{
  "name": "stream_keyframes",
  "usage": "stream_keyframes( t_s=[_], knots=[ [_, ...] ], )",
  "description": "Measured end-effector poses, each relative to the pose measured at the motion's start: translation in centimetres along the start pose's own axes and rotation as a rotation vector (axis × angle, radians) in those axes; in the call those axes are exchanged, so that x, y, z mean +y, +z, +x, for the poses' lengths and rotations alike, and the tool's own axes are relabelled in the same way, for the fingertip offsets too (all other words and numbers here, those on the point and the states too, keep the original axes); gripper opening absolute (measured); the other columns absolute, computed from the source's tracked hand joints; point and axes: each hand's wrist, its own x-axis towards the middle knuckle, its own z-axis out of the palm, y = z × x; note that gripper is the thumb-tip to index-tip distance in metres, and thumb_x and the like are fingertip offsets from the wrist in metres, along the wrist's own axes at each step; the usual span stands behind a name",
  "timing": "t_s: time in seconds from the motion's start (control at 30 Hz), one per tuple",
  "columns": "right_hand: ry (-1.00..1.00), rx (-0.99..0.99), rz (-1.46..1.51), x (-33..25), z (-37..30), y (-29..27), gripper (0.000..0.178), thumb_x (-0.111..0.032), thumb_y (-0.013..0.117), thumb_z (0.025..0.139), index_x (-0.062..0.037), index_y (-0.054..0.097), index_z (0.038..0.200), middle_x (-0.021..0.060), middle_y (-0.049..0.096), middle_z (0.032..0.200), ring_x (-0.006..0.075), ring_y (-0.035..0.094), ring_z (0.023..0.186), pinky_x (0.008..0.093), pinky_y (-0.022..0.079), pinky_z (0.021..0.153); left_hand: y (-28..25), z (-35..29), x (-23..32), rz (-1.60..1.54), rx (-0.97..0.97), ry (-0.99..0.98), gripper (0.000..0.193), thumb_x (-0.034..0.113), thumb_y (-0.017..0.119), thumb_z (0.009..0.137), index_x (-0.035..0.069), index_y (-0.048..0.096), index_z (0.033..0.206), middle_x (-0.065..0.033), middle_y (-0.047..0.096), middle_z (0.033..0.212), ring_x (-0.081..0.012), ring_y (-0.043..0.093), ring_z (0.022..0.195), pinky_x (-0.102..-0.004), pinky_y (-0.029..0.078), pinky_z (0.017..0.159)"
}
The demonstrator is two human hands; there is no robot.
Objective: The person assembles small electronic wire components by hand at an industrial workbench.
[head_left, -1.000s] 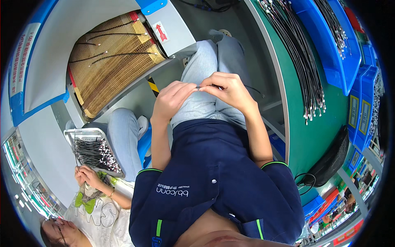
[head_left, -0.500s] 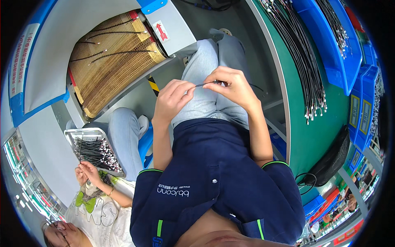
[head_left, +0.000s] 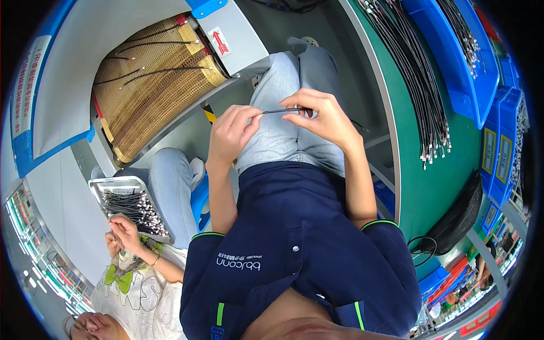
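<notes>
A thin black cable [head_left: 276, 111] runs level between my two hands, above my lap. My left hand [head_left: 231, 133] pinches one end between thumb and fingers; the tip there is hidden. My right hand [head_left: 322, 118] grips the same cable further along, with a thicker dark piece showing between its thumb and fingers. Past the right hand, a thin loose tail of cable pokes out by the wrist.
To the left is a mesh conveyor belt [head_left: 153, 102] carrying several black cables. A green table [head_left: 416, 187] on the right holds a cable bundle [head_left: 413, 79], blue bins [head_left: 481, 90] and a black mesh bag [head_left: 453, 221]. Lower left, a co-worker sits by a cable tray [head_left: 96, 190].
The gap between my hands has widened slightly, with more cable showing between them. The left hand has shifted a little left and up. The co-worker's hands have moved slightly.
</notes>
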Motion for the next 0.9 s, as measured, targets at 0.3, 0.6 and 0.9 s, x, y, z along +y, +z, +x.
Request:
stream_keyframes(
  t_s=[0.3,0.6,0.9],
  knots=[
    [0.052,-0.008,-0.093,0.9,-0.3,-1.7,0.011,-0.003,0.068,0.074,-0.0020,0.067,0.085,0.0069,0.064,0.080,0.0173,0.063,0.073,0.0274,0.049,0.062,-1.8,-0.7,-1.4,0.066,0.016,-0.060,0.015,-0.001,0.068,0.071,0.004,0.060,0.082,-0.0060,0.062,0.077,-0.0222,0.061,0.068,-0.0304,0.048,0.057],
    [0.156,0.168,-0.172,2.6,-1.6,-5.2,0.012,-0.002,0.070,0.073,-0.0004,0.067,0.084,0.0065,0.064,0.081,0.0151,0.061,0.075,0.0262,0.049,0.065,-6.4,-4.4,-4.4,0.232,0.114,-0.352,0.012,-0.002,0.066,0.076,0.000,0.061,0.086,-0.0081,0.062,0.079,-0.0189,0.058,0.068,-0.0283,0.047,0.062],
    [0.163,0.156,-0.208,2.0,-1.5,-4.6,0.009,-0.006,0.071,0.073,-0.0022,0.067,0.081,0.0041,0.063,0.076,0.0111,0.057,0.064,0.0238,0.045,0.057,-7.1,-5.4,-4.9,0.226,0.150,-0.340,0.012,-0.003,0.066,0.076,0.000,0.061,0.086,-0.0076,0.061,0.078,-0.0173,0.057,0.066,-0.0275,0.047,0.062]
  ],
)
